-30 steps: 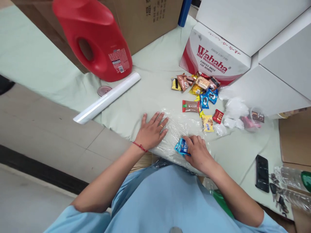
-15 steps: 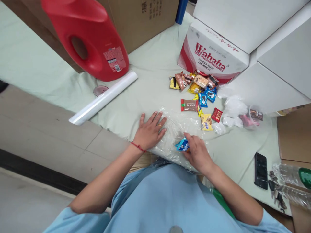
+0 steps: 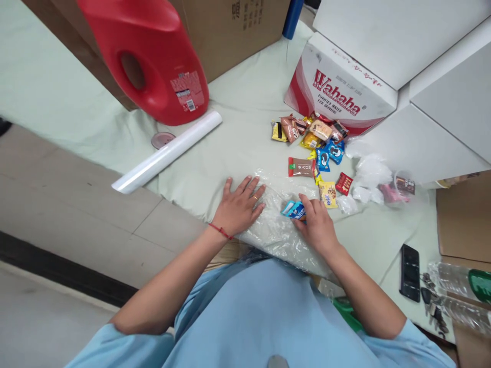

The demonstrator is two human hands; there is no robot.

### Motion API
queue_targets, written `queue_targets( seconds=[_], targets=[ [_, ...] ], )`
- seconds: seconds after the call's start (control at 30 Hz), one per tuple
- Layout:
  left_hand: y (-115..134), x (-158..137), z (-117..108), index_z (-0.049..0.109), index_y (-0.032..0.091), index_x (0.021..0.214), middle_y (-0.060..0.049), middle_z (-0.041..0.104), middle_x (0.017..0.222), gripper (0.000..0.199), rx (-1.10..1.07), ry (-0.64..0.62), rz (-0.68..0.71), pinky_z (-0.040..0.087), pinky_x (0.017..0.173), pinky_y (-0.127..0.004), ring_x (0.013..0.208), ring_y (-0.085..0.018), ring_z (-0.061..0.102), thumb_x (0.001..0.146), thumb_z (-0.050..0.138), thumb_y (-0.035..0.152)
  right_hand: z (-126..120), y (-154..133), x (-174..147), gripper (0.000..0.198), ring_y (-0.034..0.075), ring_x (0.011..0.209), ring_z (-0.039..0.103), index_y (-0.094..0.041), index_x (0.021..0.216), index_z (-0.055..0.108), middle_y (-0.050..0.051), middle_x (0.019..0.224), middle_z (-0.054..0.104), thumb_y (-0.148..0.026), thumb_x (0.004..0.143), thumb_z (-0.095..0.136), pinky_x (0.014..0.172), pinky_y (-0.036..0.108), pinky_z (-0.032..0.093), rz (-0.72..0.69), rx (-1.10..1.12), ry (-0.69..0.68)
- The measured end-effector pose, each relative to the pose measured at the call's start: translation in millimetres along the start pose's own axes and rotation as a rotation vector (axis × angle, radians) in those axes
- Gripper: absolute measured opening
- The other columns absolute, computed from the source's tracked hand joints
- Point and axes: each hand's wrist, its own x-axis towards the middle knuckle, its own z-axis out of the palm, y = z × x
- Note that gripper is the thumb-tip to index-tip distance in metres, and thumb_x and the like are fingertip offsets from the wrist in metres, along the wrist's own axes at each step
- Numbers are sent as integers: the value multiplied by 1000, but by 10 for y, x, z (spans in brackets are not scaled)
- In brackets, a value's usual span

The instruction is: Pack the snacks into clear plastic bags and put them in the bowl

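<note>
My left hand lies flat with fingers spread on a sheet of clear plastic film at the table's near edge. My right hand grips a small blue snack packet by its right end, over the film. Just beyond my right hand are a yellow biscuit packet and a small red packet. A brown packet with red ends lies farther back, near two blue packets. Behind these is a heap of mixed wrapped snacks.
A red jug and a white roll stand and lie at the left. The Wahaha carton stands behind the snacks. Crumpled clear plastic, a phone, keys and clear bottles are at the right.
My right hand has moved slightly away from my body with the blue snack packet, whose visible end has turned. My left hand stays flat on the film. The view has shifted slightly.
</note>
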Motion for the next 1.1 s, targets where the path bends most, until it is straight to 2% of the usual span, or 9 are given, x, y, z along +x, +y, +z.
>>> queue_targets(
  seconds=[0.1,0.2,0.3,0.4,0.57,0.8,1.1],
  targets=[
    [-2,-1,-1,49,25,153,-13,41,165,52,6,-7,5,9,124,-71,154,-33,35,105,39,43,-123,142,86,71,34,114,59,-18,150,45,15,123,64,-29,85,73,97,48,50,29,191,-31],
    [2,-1,-5,49,26,153,-13,41,165,52,-1,-5,7,10,124,-70,154,-33,35,105,39,43,-254,135,200,75,32,121,60,-22,147,47,13,135,62,-28,79,78,105,47,47,-37,333,-142],
    [7,0,-4,49,25,153,-14,41,165,53,-6,1,5,10,124,-71,154,-33,35,105,40,45,-280,-40,317,77,32,121,60,-22,147,49,13,133,63,-27,77,81,103,44,48,-84,324,-303],
    [11,0,-1,48,24,154,-14,40,165,54,-2,1,12,9,124,-71,154,-33,35,105,39,46,-192,-230,427,83,33,121,58,-21,152,44,15,131,62,-30,78,82,100,45,48,-70,234,-371],
    [15,-1,-12,49,26,153,-14,41,165,54,-3,-1,14,8,124,-71,154,-34,35,103,43,45,-62,-309,520,98,35,122,54,-22,158,36,16,134,57,-39,76,87,100,47,48,-83,162,-339],
    [25,4,-16,49,25,153,-14,41,165,54,13,-5,8,7,124,-70,154,-32,35,104,39,46,-31,-318,415,90,37,127,49,-21,154,43,17,140,55,-44,78,85,102,53,46,-152,103,-260],
    [29,5,-4,48,25,154,-13,39,165,54,33,-12,1,8,124,-70,154,-33,35,104,39,44,85,-349,343,86,38,142,38,-18,151,48,19,145,54,-52,80,82,119,59,28,-261,90,-138]
  ],
)
